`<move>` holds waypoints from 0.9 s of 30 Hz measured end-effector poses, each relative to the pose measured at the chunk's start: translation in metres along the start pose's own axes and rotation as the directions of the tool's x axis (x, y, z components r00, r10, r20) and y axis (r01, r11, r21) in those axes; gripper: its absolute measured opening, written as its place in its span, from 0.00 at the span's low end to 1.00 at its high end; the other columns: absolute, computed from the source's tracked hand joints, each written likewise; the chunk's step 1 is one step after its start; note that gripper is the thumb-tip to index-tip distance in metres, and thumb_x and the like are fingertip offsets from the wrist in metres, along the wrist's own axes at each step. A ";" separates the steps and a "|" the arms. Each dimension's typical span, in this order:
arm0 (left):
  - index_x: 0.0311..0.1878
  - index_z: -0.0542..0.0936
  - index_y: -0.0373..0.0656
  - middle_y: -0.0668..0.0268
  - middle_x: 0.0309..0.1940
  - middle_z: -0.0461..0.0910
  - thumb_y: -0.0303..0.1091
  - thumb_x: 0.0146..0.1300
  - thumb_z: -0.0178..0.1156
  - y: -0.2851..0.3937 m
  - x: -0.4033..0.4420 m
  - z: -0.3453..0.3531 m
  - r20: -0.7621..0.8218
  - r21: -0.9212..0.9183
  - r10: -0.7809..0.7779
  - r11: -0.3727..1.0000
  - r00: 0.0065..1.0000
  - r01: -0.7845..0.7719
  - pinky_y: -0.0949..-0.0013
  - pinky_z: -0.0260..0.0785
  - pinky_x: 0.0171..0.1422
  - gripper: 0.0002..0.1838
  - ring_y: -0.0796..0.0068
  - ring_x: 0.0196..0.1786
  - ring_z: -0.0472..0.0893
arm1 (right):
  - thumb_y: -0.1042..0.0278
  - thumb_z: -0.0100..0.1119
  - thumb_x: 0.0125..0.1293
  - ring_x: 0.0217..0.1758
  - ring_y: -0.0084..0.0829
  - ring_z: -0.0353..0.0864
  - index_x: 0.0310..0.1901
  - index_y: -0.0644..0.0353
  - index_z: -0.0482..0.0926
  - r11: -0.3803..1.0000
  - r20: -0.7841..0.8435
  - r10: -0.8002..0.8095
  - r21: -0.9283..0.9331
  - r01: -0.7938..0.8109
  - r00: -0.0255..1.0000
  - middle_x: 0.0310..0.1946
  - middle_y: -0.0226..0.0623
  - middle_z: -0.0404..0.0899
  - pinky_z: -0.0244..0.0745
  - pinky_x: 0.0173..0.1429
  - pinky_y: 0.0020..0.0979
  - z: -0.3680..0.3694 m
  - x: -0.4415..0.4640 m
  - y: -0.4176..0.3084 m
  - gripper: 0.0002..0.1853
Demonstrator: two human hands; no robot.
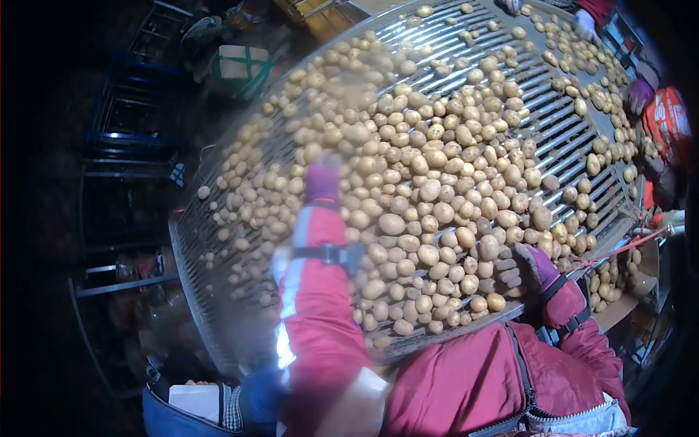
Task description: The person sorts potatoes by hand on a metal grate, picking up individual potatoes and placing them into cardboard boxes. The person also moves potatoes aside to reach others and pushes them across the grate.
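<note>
Many yellow-brown potatoes (429, 191) lie loose across a slatted metal table (557, 116). My left hand (324, 173), in a purple glove, reaches out over the middle of the heap. Its fingers are smeared and partly lost in haze, so I cannot see whether it holds a potato. Close to the table's near edge, my right hand (526, 268) wears a purple glove with greyish fingers. Those fingers are stretched out and spread against the potatoes on the right side of the heap, gripping none that I can see. Red sleeves with dark straps cover both arms.
Across the table, other people's gloved hands (585, 25) work among potatoes at the far right edge. A red printed bag (666, 116) is beside them. Potatoes fill a cardboard box (615, 288) below the right edge. Metal racks (135, 138) and a strapped box (242, 64) stand left.
</note>
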State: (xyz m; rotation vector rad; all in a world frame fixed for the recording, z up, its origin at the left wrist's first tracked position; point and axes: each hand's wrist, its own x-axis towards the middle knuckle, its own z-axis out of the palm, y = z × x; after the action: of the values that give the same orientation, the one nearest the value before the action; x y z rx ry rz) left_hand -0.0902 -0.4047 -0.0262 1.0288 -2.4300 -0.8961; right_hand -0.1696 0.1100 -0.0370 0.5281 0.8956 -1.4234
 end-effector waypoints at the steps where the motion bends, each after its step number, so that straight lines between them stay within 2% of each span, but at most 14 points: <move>1: 0.56 0.82 0.40 0.52 0.49 0.84 0.42 0.67 0.60 -0.031 0.012 -0.005 -0.061 0.082 -0.018 0.996 0.998 0.023 0.61 0.74 0.58 0.19 0.59 0.51 0.83 | 0.45 0.52 0.73 0.27 0.22 0.77 0.53 0.61 0.76 0.998 -0.035 -0.030 -0.049 0.029 0.999 0.36 0.30 0.80 0.72 0.26 0.24 0.002 -0.002 0.001 0.24; 3: 0.57 0.81 0.42 0.49 0.51 0.83 0.47 0.67 0.59 -0.079 0.029 -0.012 -0.119 0.218 -0.059 0.972 0.991 0.084 0.58 0.74 0.57 0.22 0.54 0.52 0.83 | 0.45 0.52 0.73 0.27 0.22 0.79 0.53 0.61 0.76 0.985 -0.103 -0.090 -0.157 0.073 0.991 0.37 0.30 0.81 0.75 0.27 0.24 0.003 -0.005 0.000 0.24; 7: 0.60 0.79 0.43 0.46 0.52 0.82 0.49 0.65 0.61 -0.097 0.054 -0.024 -0.096 0.449 -0.029 0.891 0.995 0.069 0.55 0.73 0.60 0.26 0.50 0.55 0.82 | 0.46 0.53 0.72 0.27 0.22 0.79 0.53 0.62 0.77 0.990 -0.127 -0.075 -0.126 0.059 0.989 0.37 0.31 0.81 0.75 0.27 0.24 0.006 -0.004 -0.002 0.24; 10: 0.64 0.77 0.46 0.43 0.57 0.79 0.50 0.60 0.65 -0.099 0.078 -0.021 -0.001 0.290 -0.036 0.956 0.999 0.035 0.53 0.73 0.62 0.30 0.46 0.57 0.80 | 0.46 0.54 0.72 0.27 0.25 0.80 0.52 0.63 0.78 0.995 -0.084 -0.070 -0.075 0.064 0.994 0.37 0.34 0.82 0.76 0.28 0.26 -0.006 0.004 0.001 0.24; 13: 0.68 0.74 0.43 0.40 0.61 0.75 0.49 0.57 0.67 -0.078 0.089 -0.007 0.132 0.523 -0.109 0.852 0.985 0.025 0.52 0.72 0.62 0.37 0.44 0.60 0.78 | 0.47 0.54 0.72 0.27 0.28 0.81 0.51 0.64 0.78 0.990 -0.172 -0.111 -0.103 0.094 0.979 0.36 0.36 0.83 0.76 0.29 0.27 0.005 0.002 -0.001 0.24; 14: 0.69 0.73 0.45 0.41 0.61 0.74 0.48 0.54 0.70 -0.075 0.089 0.000 0.052 0.521 -0.142 0.848 0.988 0.095 0.52 0.73 0.62 0.39 0.44 0.60 0.78 | 0.48 0.54 0.72 0.26 0.28 0.81 0.51 0.65 0.78 0.990 -0.183 -0.115 -0.101 0.098 0.976 0.36 0.36 0.83 0.76 0.29 0.27 0.009 0.001 -0.003 0.24; 17: 0.69 0.74 0.49 0.43 0.58 0.76 0.47 0.54 0.70 -0.069 0.089 0.008 0.020 0.264 -0.019 0.964 1.000 0.013 0.54 0.73 0.61 0.38 0.49 0.58 0.79 | 0.48 0.54 0.72 0.26 0.30 0.81 0.50 0.65 0.78 0.991 -0.206 -0.119 -0.090 0.102 0.971 0.35 0.38 0.83 0.77 0.29 0.29 0.015 0.002 -0.004 0.24; 20: 0.68 0.76 0.53 0.46 0.58 0.77 0.47 0.55 0.70 -0.044 0.089 0.011 0.227 0.106 -0.262 0.964 0.938 0.243 0.56 0.74 0.60 0.35 0.53 0.57 0.80 | 0.48 0.54 0.72 0.26 0.31 0.81 0.49 0.65 0.78 0.994 -0.223 -0.098 -0.064 0.086 0.970 0.35 0.38 0.83 0.78 0.29 0.30 0.010 0.006 -0.001 0.23; 21: 0.66 0.77 0.52 0.47 0.57 0.78 0.47 0.56 0.69 -0.058 0.087 0.013 0.251 0.302 -0.028 0.952 0.968 -0.051 0.56 0.74 0.60 0.33 0.52 0.57 0.80 | 0.48 0.54 0.73 0.26 0.32 0.81 0.49 0.64 0.78 0.997 -0.222 -0.069 -0.052 0.059 0.973 0.34 0.38 0.83 0.78 0.29 0.30 0.006 0.007 0.001 0.23; 22: 0.64 0.77 0.50 0.48 0.56 0.79 0.48 0.57 0.68 -0.087 0.089 0.021 0.321 0.468 0.198 0.817 0.926 -0.337 0.56 0.73 0.60 0.31 0.51 0.56 0.80 | 0.48 0.54 0.73 0.26 0.32 0.81 0.49 0.64 0.78 0.998 -0.217 -0.046 -0.041 0.038 0.975 0.34 0.38 0.83 0.78 0.30 0.31 0.005 0.008 0.000 0.23; 24: 0.61 0.79 0.49 0.51 0.54 0.80 0.49 0.59 0.67 -0.077 0.080 0.022 0.353 0.449 0.235 0.807 0.906 -0.384 0.57 0.73 0.59 0.28 0.53 0.55 0.80 | 0.48 0.53 0.73 0.26 0.31 0.81 0.50 0.63 0.78 0.998 -0.225 -0.057 -0.046 0.048 0.973 0.35 0.38 0.83 0.77 0.29 0.29 0.014 0.004 -0.003 0.22; 25: 0.60 0.80 0.48 0.53 0.52 0.81 0.49 0.59 0.66 -0.030 0.060 0.023 0.314 0.277 0.052 0.950 0.948 -0.144 0.57 0.74 0.59 0.27 0.55 0.54 0.81 | 0.49 0.53 0.74 0.26 0.31 0.81 0.50 0.63 0.78 0.998 -0.231 -0.061 -0.046 0.052 0.971 0.35 0.38 0.83 0.77 0.28 0.29 0.020 0.001 -0.003 0.22; 26: 0.58 0.81 0.48 0.55 0.51 0.81 0.49 0.60 0.66 0.002 0.044 0.027 0.314 0.083 -0.136 0.990 0.940 0.115 0.57 0.74 0.58 0.25 0.57 0.53 0.82 | 0.49 0.52 0.74 0.25 0.29 0.79 0.49 0.62 0.77 0.997 -0.227 -0.073 -0.052 0.063 0.971 0.34 0.36 0.82 0.75 0.27 0.28 0.024 -0.001 -0.002 0.21; 27: 0.57 0.81 0.48 0.55 0.50 0.81 0.49 0.60 0.65 0.008 0.036 0.034 0.338 0.126 -0.044 0.992 0.940 0.001 0.57 0.75 0.57 0.24 0.57 0.52 0.82 | 0.49 0.52 0.74 0.24 0.27 0.77 0.48 0.61 0.77 0.996 -0.224 -0.085 -0.056 0.075 0.971 0.34 0.34 0.81 0.73 0.26 0.26 0.028 -0.002 -0.001 0.20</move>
State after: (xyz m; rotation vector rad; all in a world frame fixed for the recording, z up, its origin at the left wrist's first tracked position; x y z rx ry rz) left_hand -0.1365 -0.4128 -0.0431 1.0170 -2.7964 -1.0138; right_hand -0.1644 0.0886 -0.0189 0.6338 1.1407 -1.4301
